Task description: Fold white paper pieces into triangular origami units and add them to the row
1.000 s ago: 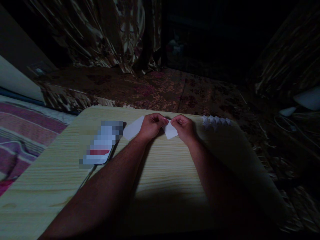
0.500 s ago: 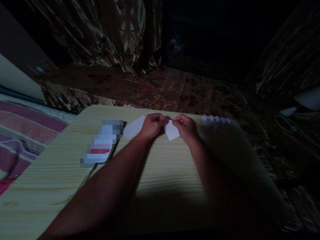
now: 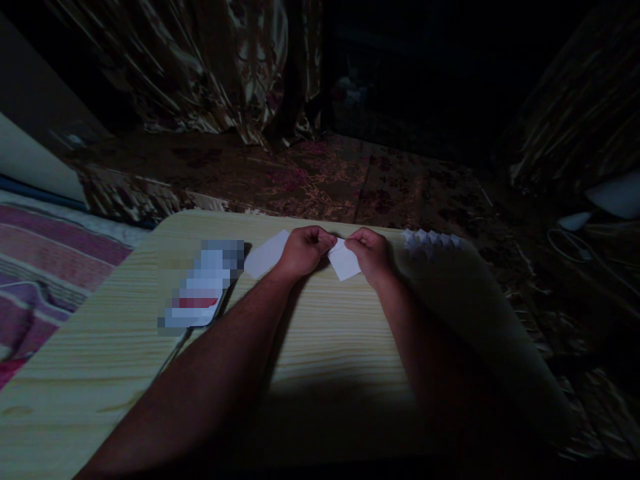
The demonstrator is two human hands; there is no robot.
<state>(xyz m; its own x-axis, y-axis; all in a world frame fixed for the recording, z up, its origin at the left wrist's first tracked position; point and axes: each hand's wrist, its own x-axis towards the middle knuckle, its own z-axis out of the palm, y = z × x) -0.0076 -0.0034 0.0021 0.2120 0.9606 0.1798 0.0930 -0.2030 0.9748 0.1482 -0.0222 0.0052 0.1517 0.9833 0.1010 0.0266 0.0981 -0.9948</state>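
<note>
Both hands meet at the far middle of a pale wooden table (image 3: 320,347). My left hand (image 3: 304,251) and my right hand (image 3: 371,255) are closed, each pinching an edge of a small white paper piece (image 3: 345,261) held just above the tabletop. A second flat white paper (image 3: 266,254) lies on the table right beside my left hand.
A row of small folded white paper pieces (image 3: 433,242) sits at the table's far right edge. A blurred white and red object (image 3: 203,290) lies at the left. Dark patterned fabric (image 3: 320,173) lies beyond the table, a striped cloth (image 3: 45,267) at left, and cables (image 3: 570,243) at right.
The paper piece between my hands has tilted slightly and my fingers have shifted a little along its top edge. Everything else is as before.
</note>
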